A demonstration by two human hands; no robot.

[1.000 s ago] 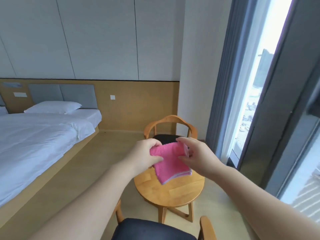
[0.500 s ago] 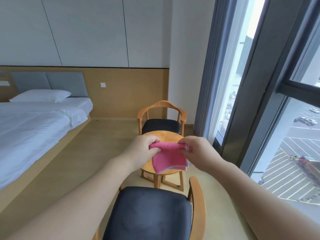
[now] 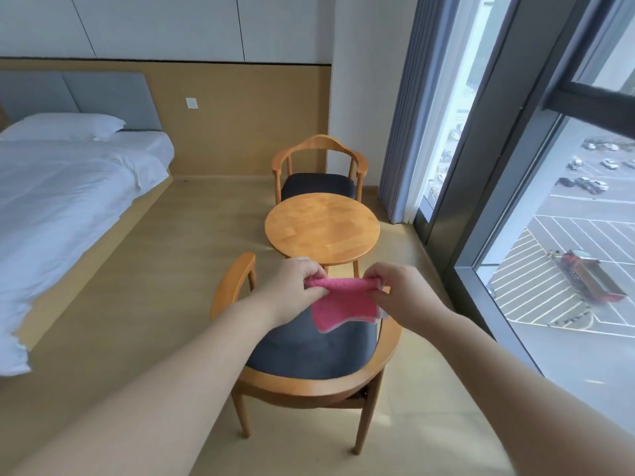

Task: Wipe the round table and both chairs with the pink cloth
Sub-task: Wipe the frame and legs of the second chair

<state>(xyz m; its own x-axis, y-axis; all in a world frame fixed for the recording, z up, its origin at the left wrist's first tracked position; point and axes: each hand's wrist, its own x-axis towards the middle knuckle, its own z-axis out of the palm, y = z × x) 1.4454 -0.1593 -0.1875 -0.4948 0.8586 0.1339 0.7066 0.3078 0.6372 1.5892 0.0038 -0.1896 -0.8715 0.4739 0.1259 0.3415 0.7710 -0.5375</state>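
Note:
A folded pink cloth hangs in the air between my two hands, above the seat of the near chair. My left hand pinches its upper left corner and my right hand pinches its upper right corner. The near chair has a curved wooden back and a dark cushion, and it faces away from me. Just beyond it stands the round wooden table, its top bare. The far chair, same wood and dark seat, stands behind the table against the wall.
A bed with white sheets and a pillow fills the left side. A floor-to-ceiling window with a grey curtain runs along the right. Wooden floor lies open between bed and chairs.
The view has tilted down and pulled back, so the near chair and table now show in full. Both hands keep hold of the cloth, now over the near chair's seat.

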